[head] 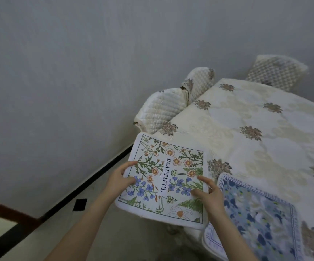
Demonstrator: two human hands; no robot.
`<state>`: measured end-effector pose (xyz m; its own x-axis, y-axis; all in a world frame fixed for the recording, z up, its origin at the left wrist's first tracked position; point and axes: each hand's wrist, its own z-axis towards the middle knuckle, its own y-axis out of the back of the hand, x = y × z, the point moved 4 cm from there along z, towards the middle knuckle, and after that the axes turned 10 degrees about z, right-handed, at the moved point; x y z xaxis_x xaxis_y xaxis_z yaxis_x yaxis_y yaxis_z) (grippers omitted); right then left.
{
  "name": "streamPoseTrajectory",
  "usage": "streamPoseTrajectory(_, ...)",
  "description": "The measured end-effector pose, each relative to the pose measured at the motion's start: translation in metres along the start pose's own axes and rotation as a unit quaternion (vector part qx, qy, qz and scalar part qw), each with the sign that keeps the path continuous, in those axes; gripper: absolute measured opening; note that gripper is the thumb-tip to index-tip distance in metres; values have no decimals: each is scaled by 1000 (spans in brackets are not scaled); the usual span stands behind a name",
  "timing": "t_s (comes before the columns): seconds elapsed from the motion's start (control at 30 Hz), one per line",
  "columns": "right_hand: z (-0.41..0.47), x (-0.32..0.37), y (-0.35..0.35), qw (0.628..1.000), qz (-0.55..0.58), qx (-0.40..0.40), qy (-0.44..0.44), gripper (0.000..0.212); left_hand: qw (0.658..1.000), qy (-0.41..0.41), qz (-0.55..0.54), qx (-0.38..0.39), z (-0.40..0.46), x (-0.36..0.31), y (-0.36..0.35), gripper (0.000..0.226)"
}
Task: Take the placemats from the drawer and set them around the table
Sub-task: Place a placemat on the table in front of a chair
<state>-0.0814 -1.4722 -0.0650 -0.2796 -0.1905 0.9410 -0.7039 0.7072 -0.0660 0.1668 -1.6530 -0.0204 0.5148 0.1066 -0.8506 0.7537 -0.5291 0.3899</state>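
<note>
The head view looks down at the near left corner of a table (255, 132) covered by a cream cloth with brown flower motifs. Both hands hold 1 placemat (163, 178), white with a green border, orange daisies, blue flowers, ferns and the word BEAUTIFUL printed down its middle. The left hand (119, 180) grips the mat's left edge, thumb curled over the printed face and the other fingers hidden beneath. The right hand (209, 194) grips the right edge, thumb and forefinger bent over the top surface and pinching it. The mat sits at the table's corner, its far right part over the cloth and its near left part jutting out past the table edge above the floor; whether it rests on the cloth or is held just above it cannot be told.

A 2nd placemat (255, 219), pale blue with dark blue blossoms and a lettered border, lies flat on the table just right of the 1st, its left edge close beside the right hand, its near part running out of view.

Beyond the table, 3 quilted cream chair backs (161, 110) stand at the far left and far side. A grey wall (67, 63) fills the left, meeting a pale floor (49, 232) along a black baseboard (88, 176).
</note>
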Motion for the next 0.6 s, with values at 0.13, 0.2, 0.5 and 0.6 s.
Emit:
streamPoseTrajectory(0.13, 6, 6, -14, 998, 14, -54, 14, 45, 998, -29, 24, 51, 42, -18, 9, 56)
streamPoseTrajectory(0.2, 14, 10, -16, 997, 27, -74, 14, 45, 996, -36, 30, 74, 63, -26, 5, 56)
streamPoseTrajectory(0.5, 94, 18, -10, 985, 59, -164, 0, 44, 988, -62, 63, 129, 172, -58, -38, 55)
streamPoseTrajectory(0.6, 126, 18, -13, 980, 70, -184, -8, 44, 984, -67, 86, 140, 210, -69, -49, 54)
